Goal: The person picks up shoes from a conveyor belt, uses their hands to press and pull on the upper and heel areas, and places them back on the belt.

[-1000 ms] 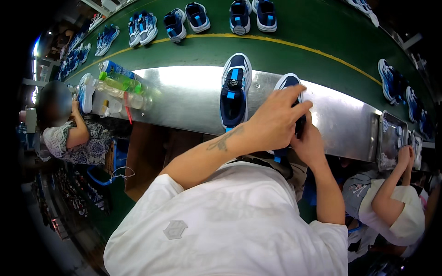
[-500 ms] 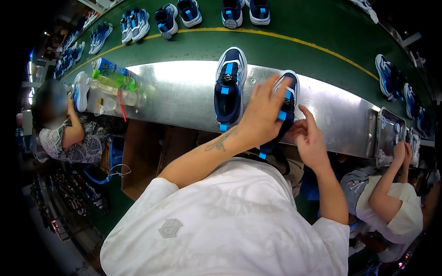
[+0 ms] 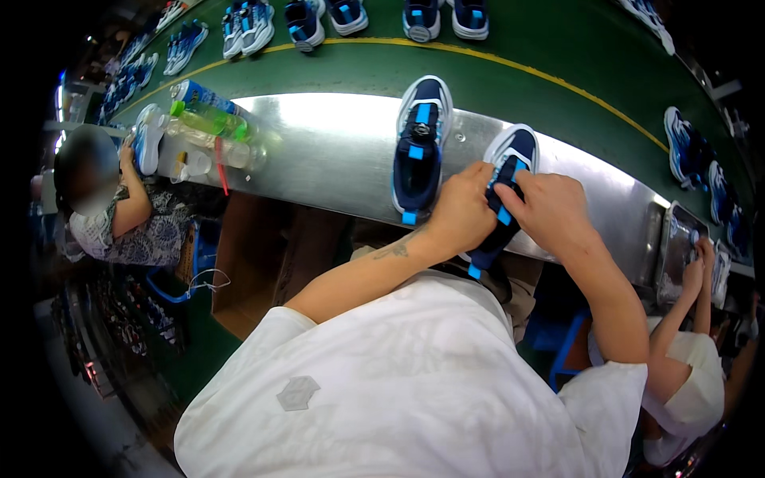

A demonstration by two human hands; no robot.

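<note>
A navy and white sneaker (image 3: 522, 145) with light-blue tabs lies tilted at the metal table's front edge, its heel reaching past it. My left hand (image 3: 466, 209) is closed on the left side of its upper, fingers curled in. From the right, my right hand (image 3: 551, 209) grips the upper near the opening, thumb towards the left hand. Both hands hide the middle of this sneaker, including any closure there. Just left of it stands a matching sneaker (image 3: 420, 151), upright and untouched, with a black dial on its tongue.
Plastic bottles (image 3: 209, 121) and a cup (image 3: 195, 164) stand on the left of the metal table (image 3: 335, 151). Beyond it, several sneakers (image 3: 303, 24) line a green surface (image 3: 351, 68). Co-workers sit at left and right; a metal tray (image 3: 668, 247) is near the right one.
My right hand has come from beside the sneaker onto its upper and closed there. My left hand has drawn back from its top to its left side. The view has shifted slightly.
</note>
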